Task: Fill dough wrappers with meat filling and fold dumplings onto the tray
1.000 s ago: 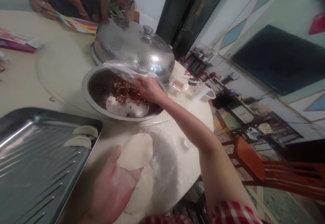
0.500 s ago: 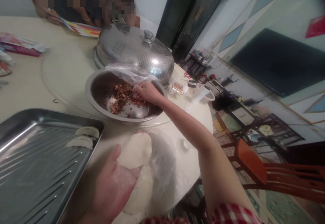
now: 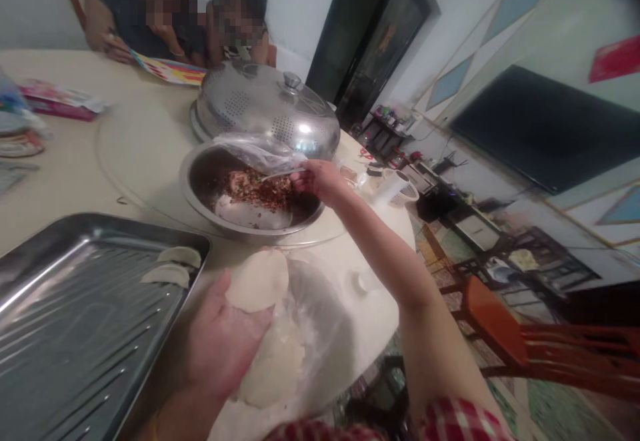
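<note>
My left hand (image 3: 227, 338) is palm up with a round dumpling wrapper (image 3: 257, 281) lying across its fingers, the thumb at the wrapper's edge. Below it, more wrappers (image 3: 273, 368) rest on a plastic bag (image 3: 320, 321). Over the right side of a steel bowl (image 3: 187, 191), my right hand (image 3: 317, 180) is closed on a thin, pale utensil handle (image 3: 280, 174), whose working end I cannot make out. The bowl contains chopped, reddish-brown filling (image 3: 260, 191). Clear plastic film (image 3: 260, 151) is gathered along its far rim. Two folded dumplings (image 3: 173, 264) lie in the metal tray (image 3: 80, 224).
A domed steel lid (image 3: 270, 104) stands behind the bowl. To its right are a white basket (image 3: 407, 191) and red scissors (image 3: 367, 153). Two people sit across the round table (image 3: 145, 154) by a colourful booklet (image 3: 173, 71). An orange-brown chair (image 3: 493, 321) is at the right.
My right hand has risen and shifted right from the filling toward the bowl's right rim, utensil still in it. The left hand keeps holding the wrapper. The view has tilted slightly.
</note>
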Demonstrator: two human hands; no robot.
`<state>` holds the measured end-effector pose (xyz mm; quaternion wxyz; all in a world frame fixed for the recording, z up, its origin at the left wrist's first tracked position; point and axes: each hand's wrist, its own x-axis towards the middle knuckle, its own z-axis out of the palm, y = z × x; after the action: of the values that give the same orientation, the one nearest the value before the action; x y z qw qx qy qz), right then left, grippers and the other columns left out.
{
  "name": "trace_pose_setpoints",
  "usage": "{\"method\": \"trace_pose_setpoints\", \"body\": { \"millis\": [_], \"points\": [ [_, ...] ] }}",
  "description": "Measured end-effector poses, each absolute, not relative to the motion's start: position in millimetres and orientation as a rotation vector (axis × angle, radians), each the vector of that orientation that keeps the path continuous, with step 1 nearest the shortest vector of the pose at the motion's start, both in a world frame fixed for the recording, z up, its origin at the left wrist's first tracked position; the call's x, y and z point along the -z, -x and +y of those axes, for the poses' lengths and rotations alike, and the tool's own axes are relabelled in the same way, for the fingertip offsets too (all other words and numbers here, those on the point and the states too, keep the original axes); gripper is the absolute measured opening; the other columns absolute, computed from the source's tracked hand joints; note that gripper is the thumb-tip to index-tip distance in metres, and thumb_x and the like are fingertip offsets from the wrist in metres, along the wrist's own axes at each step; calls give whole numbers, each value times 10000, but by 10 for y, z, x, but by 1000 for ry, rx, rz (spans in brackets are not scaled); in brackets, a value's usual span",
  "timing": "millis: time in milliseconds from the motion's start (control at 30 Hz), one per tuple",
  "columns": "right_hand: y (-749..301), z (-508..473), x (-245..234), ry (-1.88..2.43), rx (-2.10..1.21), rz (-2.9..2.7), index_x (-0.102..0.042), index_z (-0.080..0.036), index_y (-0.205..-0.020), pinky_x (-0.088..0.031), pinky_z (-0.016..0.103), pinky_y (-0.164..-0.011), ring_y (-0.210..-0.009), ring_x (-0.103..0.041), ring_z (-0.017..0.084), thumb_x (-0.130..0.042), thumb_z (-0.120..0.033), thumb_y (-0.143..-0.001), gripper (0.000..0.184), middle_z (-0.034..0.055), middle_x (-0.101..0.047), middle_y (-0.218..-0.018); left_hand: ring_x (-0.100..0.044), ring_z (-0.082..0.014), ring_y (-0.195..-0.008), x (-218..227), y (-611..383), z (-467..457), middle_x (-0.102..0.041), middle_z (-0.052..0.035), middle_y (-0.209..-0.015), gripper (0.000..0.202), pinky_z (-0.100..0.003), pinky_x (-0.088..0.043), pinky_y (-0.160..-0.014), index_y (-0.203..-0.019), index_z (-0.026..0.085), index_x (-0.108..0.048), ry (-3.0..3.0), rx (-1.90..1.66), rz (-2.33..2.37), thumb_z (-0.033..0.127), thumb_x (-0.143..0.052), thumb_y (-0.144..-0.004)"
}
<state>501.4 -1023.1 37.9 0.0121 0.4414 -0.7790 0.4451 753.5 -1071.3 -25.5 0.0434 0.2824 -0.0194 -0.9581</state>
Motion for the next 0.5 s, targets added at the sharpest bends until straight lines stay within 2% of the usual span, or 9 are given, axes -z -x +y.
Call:
{"method": "trace_pose_setpoints", "body": {
  "millis": [100, 167, 267, 400, 500],
  "points": [
    [-5266, -9841, -580, -844, -2124, -2580, -572, -172, -765, -523, 181, -517, -492, -604, 72, -421, -192, -991, 272, 0, -670, -589, -752, -281, -1046, 194, -7510, -10726, -746, -147, -1210, 560, -370, -632, -895, -1435, 132, -584, -931, 2842, -92, 400, -348, -1004],
    [-5502, -9611, -675, -698, -2340, -2506, -590, -169, -793, -510, 178, -519, -505, -605, 72, -456, -189, -978, 230, -5, -677, -615, -749, -294, -1051, 183, -7500, -10724, -751, -178, -1180, 604, -407, -619, -930, -1477, 77, -519, -944, 2795, -126, 406, -305, -1019],
    [-5833, -9355, -673, -715, -2376, -2475, -604, -176, -804, -503, 186, -522, -520, -602, 79, -569, -305, -956, 202, -15, -670, -613, -737, -300, -1087, 190, -7489, -10698, -756, -186, -1161, 637, -468, -561, -1032, -1475, 48, -508, -906, 2762, -149, 438, -262, -1035],
    [-6119, -9162, -444, -822, -2319, -2541, -624, -183, -822, -538, 226, -562, -537, -603, 89, -688, -513, -869, 339, -10, -687, -634, -689, -270, -1196, 220, -7474, -10646, -753, -108, -1215, 560, -516, -432, -1169, -1426, 159, -583, -725, 2795, -199, 452, -299, -1042],
    [-6232, -9091, -264, -918, -2224, -2519, -639, -189, -838, -557, 244, -591, -569, -628, 100, -688, -609, -844, 423, -1, -705, -651, -634, -275, -1280, 244, -7470, -10625, -744, -112, -1234, 560, -542, -377, -1206, -1396, 152, -604, -696, 2828, -239, 464, -301, -1042]
  ]
}}
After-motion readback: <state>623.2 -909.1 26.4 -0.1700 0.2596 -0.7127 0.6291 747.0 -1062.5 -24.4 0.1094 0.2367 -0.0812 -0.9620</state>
